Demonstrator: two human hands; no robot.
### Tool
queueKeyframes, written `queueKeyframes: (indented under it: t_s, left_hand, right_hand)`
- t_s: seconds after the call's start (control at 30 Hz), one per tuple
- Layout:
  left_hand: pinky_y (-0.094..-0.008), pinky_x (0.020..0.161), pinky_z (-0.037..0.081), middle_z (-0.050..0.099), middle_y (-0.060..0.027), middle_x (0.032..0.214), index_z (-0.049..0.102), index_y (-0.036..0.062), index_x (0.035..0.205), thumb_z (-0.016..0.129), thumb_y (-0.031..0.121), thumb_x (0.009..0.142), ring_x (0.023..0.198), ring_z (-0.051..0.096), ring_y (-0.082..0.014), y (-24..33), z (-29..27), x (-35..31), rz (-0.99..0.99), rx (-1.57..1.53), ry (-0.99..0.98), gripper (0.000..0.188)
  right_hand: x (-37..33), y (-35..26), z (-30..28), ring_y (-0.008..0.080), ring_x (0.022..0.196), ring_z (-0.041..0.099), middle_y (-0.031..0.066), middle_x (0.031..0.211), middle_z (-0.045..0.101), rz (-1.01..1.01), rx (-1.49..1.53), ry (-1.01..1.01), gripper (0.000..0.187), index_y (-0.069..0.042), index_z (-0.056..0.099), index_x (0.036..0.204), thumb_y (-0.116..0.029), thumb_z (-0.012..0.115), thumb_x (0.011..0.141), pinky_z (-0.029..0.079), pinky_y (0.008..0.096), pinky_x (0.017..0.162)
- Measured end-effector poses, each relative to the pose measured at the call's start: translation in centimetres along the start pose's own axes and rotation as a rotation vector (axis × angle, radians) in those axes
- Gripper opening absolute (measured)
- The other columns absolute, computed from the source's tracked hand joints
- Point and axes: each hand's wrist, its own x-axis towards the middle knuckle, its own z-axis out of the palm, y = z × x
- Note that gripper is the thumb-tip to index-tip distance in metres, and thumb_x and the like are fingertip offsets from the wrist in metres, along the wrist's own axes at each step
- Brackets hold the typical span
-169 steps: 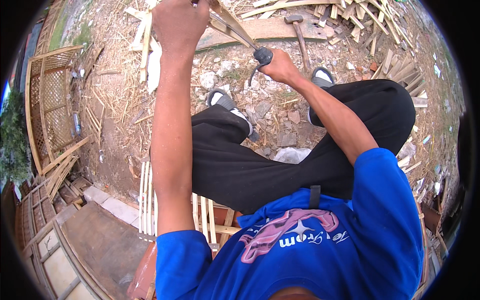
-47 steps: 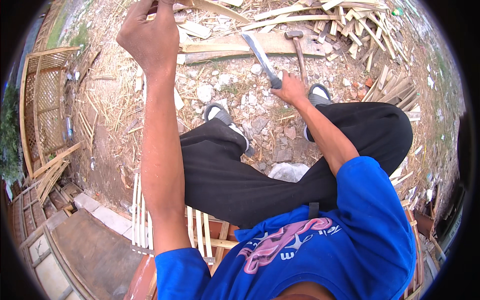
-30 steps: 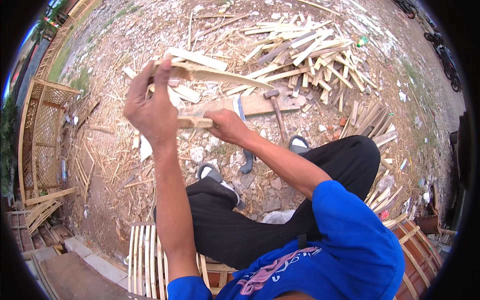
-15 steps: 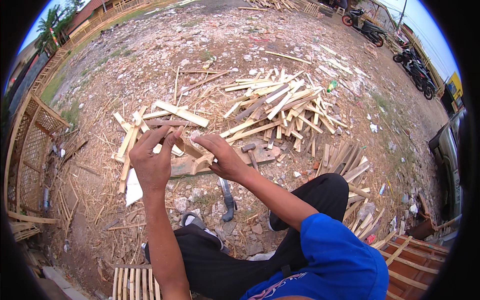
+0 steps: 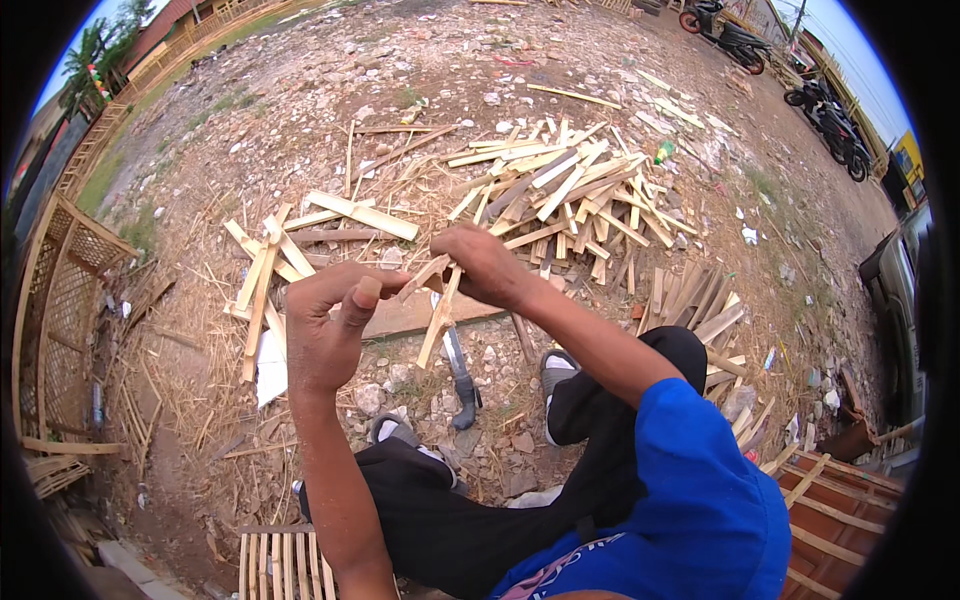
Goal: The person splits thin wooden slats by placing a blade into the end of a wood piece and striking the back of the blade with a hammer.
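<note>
My right hand (image 5: 482,266) is closed round split wood strips, held above the ground in front of me. One pale strip (image 5: 437,325) hangs down from its fingers, and a shorter piece (image 5: 425,277) slants toward my left hand. My left hand (image 5: 335,320) has its fingers stretched toward the end of that shorter piece. Its thumb stands apart, with nothing seen between thumb and fingers. Below, a plank (image 5: 400,318) lies on the ground, partly hidden by my hands. A machete (image 5: 459,368) with a dark handle lies between my feet, its blade toward the plank.
Beyond my right hand is a large heap of split strips (image 5: 575,190). Fewer strips (image 5: 265,270) lie at left, and another bundle (image 5: 690,305) sits beside my right knee. A wooden tool handle (image 5: 523,340) shows by the plank. Motorcycles (image 5: 725,38) stand far right.
My right hand has moved up and right with the strips, and one now hangs downward. My left hand has turned and sunk slightly; its thumb has parted from the strip.
</note>
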Motion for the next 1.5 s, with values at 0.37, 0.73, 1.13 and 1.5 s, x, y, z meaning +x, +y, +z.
queueKeyframes:
  t_s: [0.37,0.73,1.13,1.5]
  left_hand:
    - [-0.0335,0.081,0.051,0.071,-0.0136,0.088,0.071,-0.0032,0.096,0.035,0.043,0.105,0.081,0.065,-0.0190,-1.4,-0.9,-0.1,-0.051,-0.095,0.234,0.059]
    - [-0.0246,0.073,0.051,0.070,-0.0049,0.086,0.072,0.0012,0.105,0.071,0.019,0.090,0.079,0.064,-0.0103,-1.8,1.5,0.9,-0.206,0.003,0.288,0.023]
    - [-0.0278,0.067,0.049,0.070,-0.0038,0.084,0.073,0.0038,0.087,0.078,0.024,0.081,0.077,0.064,-0.0117,-10.6,-3.6,-1.6,-0.238,0.514,0.223,0.022]
    - [-0.0275,0.060,0.047,0.071,-0.0094,0.080,0.073,0.0038,0.096,0.067,0.038,0.089,0.068,0.062,-0.0125,-12.5,-6.5,-3.1,-0.322,0.632,0.284,0.036]
  right_hand:
    - [-3.3,15.7,-14.0,0.0354,0.122,0.052,0.0179,0.132,0.053,0.482,-1.014,-0.150,0.063,-0.011,0.044,0.136,-0.014,0.070,0.079,0.036,0.0496,0.108]
    - [-9.9,3.1,-12.3,0.0342,0.113,0.060,0.0203,0.124,0.061,0.831,-0.037,-1.173,0.066,-0.010,0.044,0.140,-0.038,0.069,0.085,0.048,0.0435,0.094]
    - [-8.9,-5.9,-10.5,0.0395,0.106,0.061,0.0204,0.116,0.064,0.679,0.180,-1.152,0.061,-0.010,0.047,0.136,-0.028,0.072,0.083,0.048,0.0463,0.091]
    - [-8.2,-6.0,-10.7,0.0384,0.099,0.063,0.0205,0.106,0.066,0.624,0.145,-0.942,0.060,-0.010,0.049,0.135,-0.025,0.073,0.082,0.050,0.0448,0.085]
